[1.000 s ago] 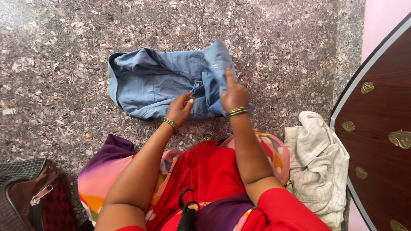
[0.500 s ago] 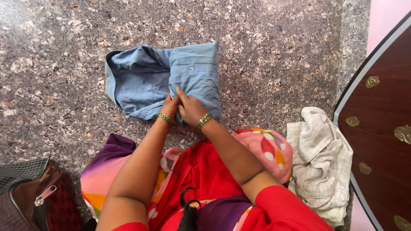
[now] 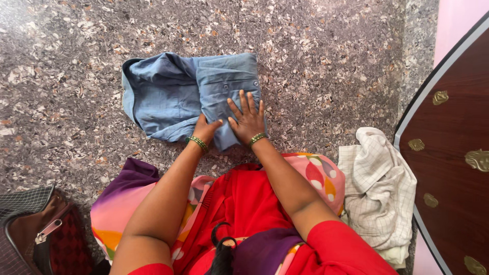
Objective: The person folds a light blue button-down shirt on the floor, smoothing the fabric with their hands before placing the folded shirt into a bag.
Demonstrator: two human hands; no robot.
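A blue shirt [image 3: 188, 94] is being folded on the speckled floor [image 3: 326, 56], just in front of the person's knees. The right hand [image 3: 248, 118] is being laid flat on the folded part, with the fingers spread wide open and nothing gripped; the cloth is only being pressed down. The left hand [image 3: 206, 130] is being curled at the near edge of the fold, and the cloth seems to be pinched there, though how tight the grip is cannot be told.

For this step to be done well, the flat palm is best slid outward from the middle so bumps are being pushed away, while the near edge is being held straight and lined up with the layer under it.

The shirt is being kept with its long side running left to right across the view. The folded, buttoned part is lying on the right, and the loose, crumpled end is pointing left. A checked white cloth [image 3: 379, 188] is lying well apart, beside a dark wooden door [image 3: 458, 132].
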